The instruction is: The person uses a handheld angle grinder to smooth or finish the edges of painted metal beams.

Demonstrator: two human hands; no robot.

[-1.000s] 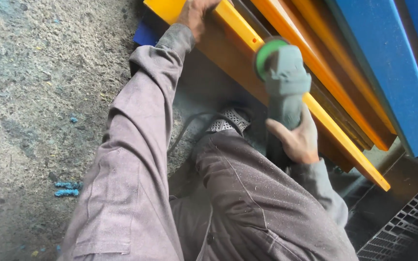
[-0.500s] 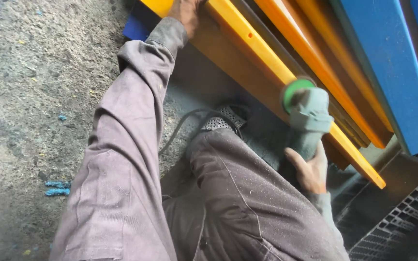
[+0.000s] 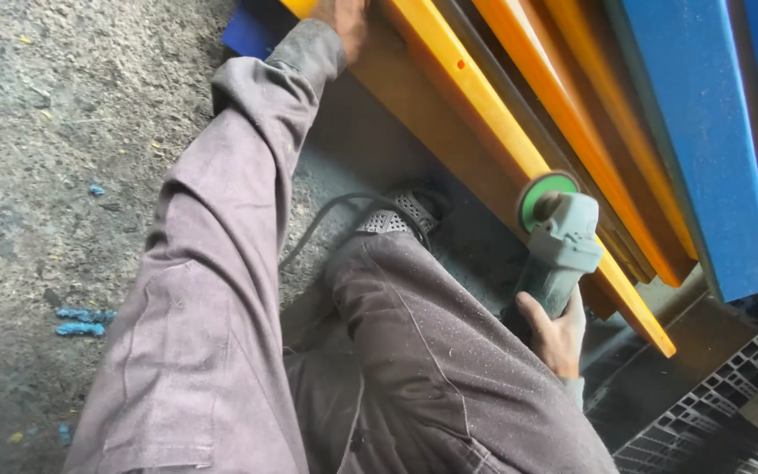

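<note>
Rough grey concrete floor (image 3: 37, 132) strewn with blue scraps (image 3: 81, 321); left hand (image 3: 344, 19) pressed on orange beam (image 3: 467, 83), grip not discernible; right hand (image 3: 559, 329) clenched around grey angle grinder (image 3: 559, 246), green disc (image 3: 544, 195) against beam; blue panel (image 3: 704, 132) rightmost.

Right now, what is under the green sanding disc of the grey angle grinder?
The green sanding disc lies against the long yellow-painted beam. The right hand grips the grey angle grinder; the left hand rests on the beam farther up. The contact patch itself is covered.
</note>
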